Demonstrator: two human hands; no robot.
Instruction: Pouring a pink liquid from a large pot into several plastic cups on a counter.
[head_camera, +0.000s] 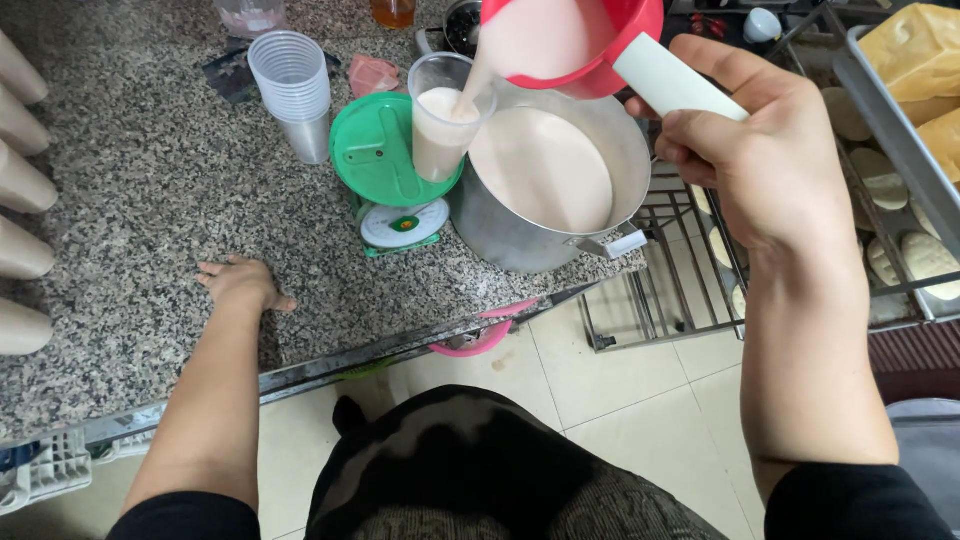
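Tipping a red jug (575, 45) by its white handle (678, 82), the right hand (760, 160) has its fingers curled tight round the grip, so the spout leans toward ten o'clock and a pale, milky stream drops into the clear plastic cup (443, 118). That cup stands upright on the green platter of a small kitchen scale (385, 160), apparently so the dial at the scale's six o'clock side can show how much goes in; it is already filled most of the way up. Just beside the scale, at its three o'clock, sits a steel pot (545, 180) holding the same beige liquid, close enough that any drip from the jug falls back into it instead of onto the counter. The left hand (240, 283) lies palm down on the speckled stone counter (150, 200), fingers loosely spread and holding nothing, seemingly bracing the body during the lean forward. A stack of empty clear cups (293, 90) waits at the scale's ten o'clock, within easy reach. At the pot's three o'clock a wire rack (690, 270) carries pale round dough pieces.
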